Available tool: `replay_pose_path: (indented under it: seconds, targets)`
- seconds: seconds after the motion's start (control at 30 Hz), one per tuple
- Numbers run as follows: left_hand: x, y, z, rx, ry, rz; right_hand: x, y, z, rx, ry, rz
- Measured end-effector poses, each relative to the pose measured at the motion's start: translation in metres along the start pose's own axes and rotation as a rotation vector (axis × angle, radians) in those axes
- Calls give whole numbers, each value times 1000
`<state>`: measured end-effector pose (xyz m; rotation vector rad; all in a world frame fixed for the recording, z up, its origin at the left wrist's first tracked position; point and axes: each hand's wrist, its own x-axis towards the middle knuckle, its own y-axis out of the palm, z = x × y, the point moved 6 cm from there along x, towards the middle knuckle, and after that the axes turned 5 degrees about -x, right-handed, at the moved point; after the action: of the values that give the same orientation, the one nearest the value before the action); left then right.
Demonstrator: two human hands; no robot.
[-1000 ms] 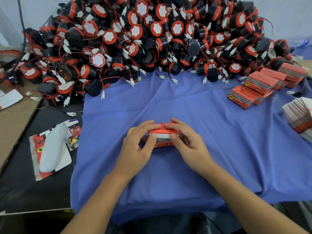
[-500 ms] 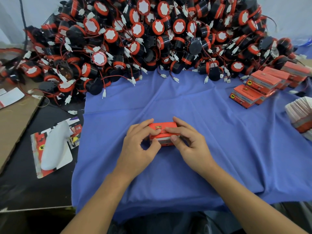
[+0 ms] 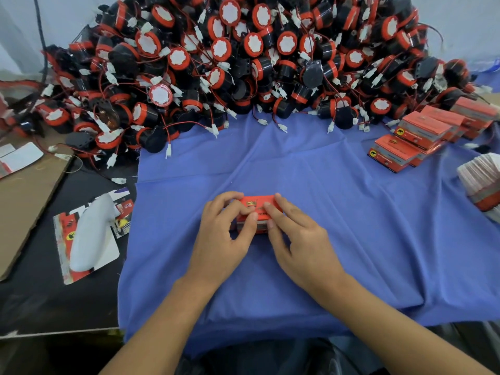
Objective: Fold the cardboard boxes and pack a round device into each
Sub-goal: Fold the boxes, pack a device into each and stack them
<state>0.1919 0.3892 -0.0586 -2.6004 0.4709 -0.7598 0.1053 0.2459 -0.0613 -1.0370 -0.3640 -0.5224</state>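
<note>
On the blue cloth (image 3: 338, 226) before us, the small orange box (image 3: 257, 204) sits at centre. Our left hand (image 3: 224, 239) grips its nine o'clock end and our right hand (image 3: 300, 239) pinches its three o'clock end. The heap of round devices (image 3: 243, 63) lies at twelve o'clock, with stacked orange boxes (image 3: 422, 133) at two.

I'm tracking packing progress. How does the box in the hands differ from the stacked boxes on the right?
The box is gripped by the left hand and right hand; the stacked boxes lie untouched. The box sits alone in the middle of the cloth; the stacked boxes overlap in a pile at its right edge. Both are orange-red with a pale side band.
</note>
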Motion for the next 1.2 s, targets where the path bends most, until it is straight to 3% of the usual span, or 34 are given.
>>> replay_pose_path:
  seconds: [0.27, 0.43, 0.63, 0.83, 0.93, 1.1, 1.2]
  targets:
    - [-2, 9, 2, 65, -60, 126, -2, -3, 11, -165, -28, -40]
    - [-17, 5, -20, 444, 153, 42, -3, -6, 11, -179, -118, -121]
    - [-34, 0, -33, 535, 230, 10, -2, -7, 11, -136, -200, -148]
    - [-37, 10, -42, 677, 216, 117, -2, -3, 10, -153, -184, -144]
    - [-39, 10, -36, 447, 97, 124, -1, -2, 5, -82, -128, -133]
    - [-31, 3, -16, -254, -290, -189, 5, -9, -11, 190, 132, -107]
    - [-10, 30, -23, -395, -354, -101, 10, -18, -27, 313, 337, -178]
